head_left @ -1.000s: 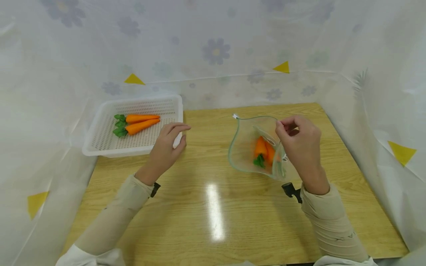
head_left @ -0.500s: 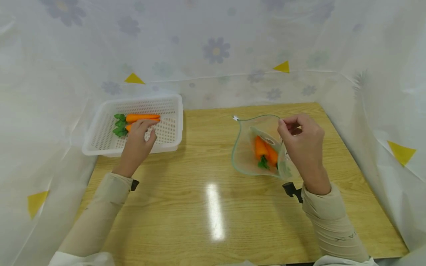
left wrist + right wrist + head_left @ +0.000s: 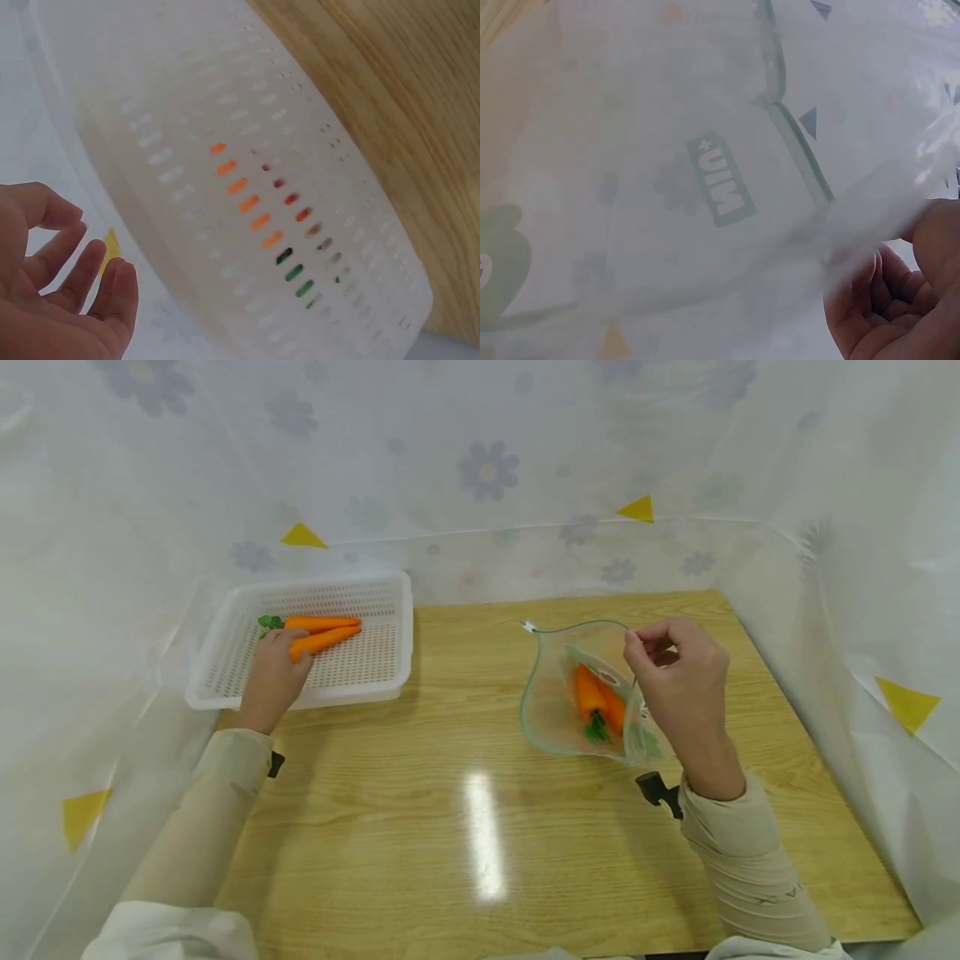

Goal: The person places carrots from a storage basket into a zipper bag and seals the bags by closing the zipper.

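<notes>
Two orange carrots with green tops, the back carrot (image 3: 330, 622) and the front carrot (image 3: 330, 639), lie in a white perforated plastic basket (image 3: 352, 693) at the left. My left hand (image 3: 272, 675) reaches over the basket's near rim, its fingertips right at the front carrot's leafy end and covering that carrot's top. In the left wrist view its thumb and fingers stand apart, loosely bent. At the right, my right hand (image 3: 688, 687) pinches the rim of a translucent zipper bag (image 3: 551, 693) with green edging, mouth spread. Inside the bag rest two more carrots (image 3: 594, 695).
A wooden table (image 3: 420, 827) carries everything. Pale plastic sheeting with flowers (image 3: 487, 471) encloses the back and sides, with yellow triangles (image 3: 303, 536) stuck on it. A white zip slider (image 3: 528, 626) sits at the bag's far left corner.
My left hand has moved left from the basket's right side, over the carrots, to their leafy end. The right hand keeps its pinch on the bag, shifting only slightly.
</notes>
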Action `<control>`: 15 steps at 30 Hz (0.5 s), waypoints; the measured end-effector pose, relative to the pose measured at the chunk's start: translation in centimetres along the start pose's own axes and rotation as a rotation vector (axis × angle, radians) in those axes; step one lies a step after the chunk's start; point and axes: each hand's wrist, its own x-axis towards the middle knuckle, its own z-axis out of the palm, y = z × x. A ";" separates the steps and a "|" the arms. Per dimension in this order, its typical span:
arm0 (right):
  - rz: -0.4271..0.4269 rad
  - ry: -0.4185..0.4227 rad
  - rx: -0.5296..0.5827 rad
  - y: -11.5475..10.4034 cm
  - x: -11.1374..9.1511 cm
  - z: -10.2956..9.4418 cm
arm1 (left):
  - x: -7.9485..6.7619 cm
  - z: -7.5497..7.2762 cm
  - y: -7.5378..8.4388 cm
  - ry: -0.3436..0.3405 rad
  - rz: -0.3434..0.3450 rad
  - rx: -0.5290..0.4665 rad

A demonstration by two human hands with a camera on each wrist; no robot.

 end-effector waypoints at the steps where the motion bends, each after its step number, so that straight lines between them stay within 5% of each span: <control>1: 0.001 -0.002 0.001 0.0 0.0 0.0 | 0.2 0.1 -0.6 -0.014 -0.019 0.011; 5: 0.000 -0.009 0.007 0.2 -0.1 0.1 | 0.9 0.4 -2.7 -0.059 -0.085 0.035; 15: 0.005 -0.016 0.010 0.4 -0.2 0.1 | 2.0 1.0 -4.8 -0.135 -0.145 0.065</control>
